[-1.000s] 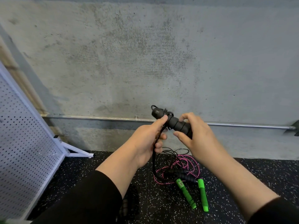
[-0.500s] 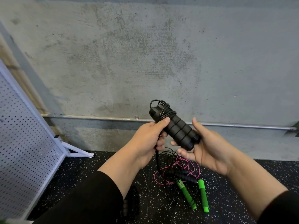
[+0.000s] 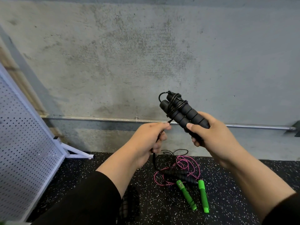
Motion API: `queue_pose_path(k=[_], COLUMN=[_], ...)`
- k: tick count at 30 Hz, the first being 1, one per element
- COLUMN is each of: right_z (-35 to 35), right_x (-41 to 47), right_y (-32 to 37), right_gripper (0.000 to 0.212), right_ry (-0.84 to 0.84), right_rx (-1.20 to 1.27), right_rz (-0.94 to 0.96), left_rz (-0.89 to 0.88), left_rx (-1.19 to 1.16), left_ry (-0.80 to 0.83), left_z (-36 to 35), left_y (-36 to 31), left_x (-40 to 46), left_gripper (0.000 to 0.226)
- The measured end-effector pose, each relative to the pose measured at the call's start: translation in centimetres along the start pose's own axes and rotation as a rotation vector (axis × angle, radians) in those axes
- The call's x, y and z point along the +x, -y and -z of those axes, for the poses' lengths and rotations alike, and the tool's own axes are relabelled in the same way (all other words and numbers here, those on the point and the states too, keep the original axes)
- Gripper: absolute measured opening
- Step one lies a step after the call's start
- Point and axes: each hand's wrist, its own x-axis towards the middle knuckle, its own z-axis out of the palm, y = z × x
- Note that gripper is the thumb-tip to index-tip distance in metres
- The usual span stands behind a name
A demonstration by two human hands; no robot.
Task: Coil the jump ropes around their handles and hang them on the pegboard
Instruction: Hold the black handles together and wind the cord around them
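My right hand (image 3: 212, 137) grips two black foam handles (image 3: 181, 111) held side by side, tilted up to the left, with a few turns of black rope wound round their upper ends. My left hand (image 3: 151, 140) grips the black rope (image 3: 154, 161) just below the handles; the rope hangs from it to the floor. On the floor below lie a pink rope (image 3: 186, 164) with black handles (image 3: 180, 175) and a pair of green handles (image 3: 193, 197). The white pegboard (image 3: 24, 143) leans at the left.
A concrete wall with a metal pipe (image 3: 97, 118) along it stands straight ahead. The pegboard's white foot (image 3: 78, 153) sticks out onto the black speckled floor (image 3: 227, 200). Another dark object (image 3: 129, 203) lies on the floor under my left forearm.
My right hand has closed round the lower part of the handles and raised them. My left hand has slid off the handles and now pulls the rope taut below them.
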Motion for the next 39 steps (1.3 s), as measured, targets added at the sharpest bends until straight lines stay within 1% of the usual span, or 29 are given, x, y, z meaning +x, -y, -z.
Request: queue_pose_path(k=[3, 7, 10, 11, 13, 15, 16, 17, 19, 22, 24, 26, 27, 28, 29, 30, 31, 33, 35, 37, 39], right_z=[-0.5, -0.8, -1.4, -1.7, -2.1, -2.4, -2.6, -2.7, -3.1, -4.1, -4.3, -4.1, -3.9, -3.5, -3.2, -2.9, -2.7, -2.3, -2.0, -1.8, -1.2], right_x=[0.1, 0.3, -0.1, -0.2, -0.4, -0.5, -0.6, -0.6, -0.7, -0.9, -0.8, -0.7, -0.7, -0.7, -0.7, -0.9, -0.9, -0.7, -0.4, -0.3, -0.3], right_y=[-0.3, -0.4, -0.9, -1.0, -1.3, -1.5, -1.6, -1.6, -1.8, -1.8, -1.8, -1.6, -1.3, -1.0, -0.9, -0.8, -0.9, -0.9, -0.5, 0.1, 0.4], right_gripper=[0.028, 0.032, 0.037, 0.04, 0.044, 0.043, 0.041, 0.044, 0.053, 0.044, 0.045, 0.052, 0.053, 0.048, 0.038, 0.029, 0.022, 0.019, 0.017, 0.023, 0.03], right_ry=[-0.071, -0.152, -0.199, -0.199, -0.144, -0.056, -0.008, 0.031, 0.058, 0.049, 0.016, 0.006, 0.035, 0.085, 0.148, 0.206, 0.229, 0.173, 0.036, -0.107, -0.19], right_rx=[-0.189, -0.287, -0.482, -0.522, -0.603, -0.668, -0.674, -0.663, -0.641, -0.659, -0.622, -0.461, -0.376, -0.301, -0.239, -0.194, -0.18, -0.229, -0.307, -0.395, -0.478], right_rz=[0.113, 0.219, 0.297, 0.308, 0.345, 0.387, 0.382, 0.358, 0.324, 0.344, 0.3, 0.14, 0.046, -0.036, -0.103, -0.142, -0.142, -0.065, 0.048, 0.142, 0.193], left_rz=[0.036, 0.032, 0.04, 0.044, 0.049, 0.06, 0.064, 0.067, 0.078, 0.074, 0.056, 0.029, 0.018, 0.01, 0.003, -0.003, -0.01, -0.017, -0.034, -0.076, -0.11], left_rx=[-0.033, -0.026, -0.007, -0.013, -0.03, -0.042, -0.052, -0.066, -0.095, -0.127, -0.14, -0.147, -0.142, -0.13, -0.112, -0.09, -0.065, -0.026, 0.002, 0.054, 0.091], left_ry=[0.02, 0.014, 0.01, 0.014, 0.02, 0.007, -0.018, -0.046, -0.086, -0.112, -0.104, -0.075, -0.055, -0.033, -0.01, 0.009, 0.022, 0.032, 0.037, 0.04, 0.038], left_z=[0.0, 0.2, 0.1, 0.1, 0.1, 0.1, 0.2, 0.2, 0.2, 0.2, 0.2, 0.3, 0.3, 0.3, 0.3, 0.2, 0.1, 0.1, 0.1, 0.1, 0.1], left_y=[0.0, -0.5, -0.6, -0.7, -0.6, -0.4, -0.3, -0.2, -0.1, -0.1, -0.1, -0.1, -0.2, -0.2, -0.3, -0.3, -0.3, -0.3, -0.5, -0.8, -1.0], left_x=[0.2, 0.2, 0.1, 0.1, 0.1, 0.0, 0.0, 0.0, 0.1, 0.1, 0.2, 0.3, 0.3, 0.3, 0.2, 0.1, 0.0, -0.1, -0.2, -0.3, -0.4], left_gripper=[0.037, 0.035, 0.035, 0.035, 0.034, 0.046, 0.056, 0.063, 0.067, 0.05, 0.04, 0.035, 0.034, 0.033, 0.032, 0.032, 0.031, 0.032, 0.033, 0.034, 0.04])
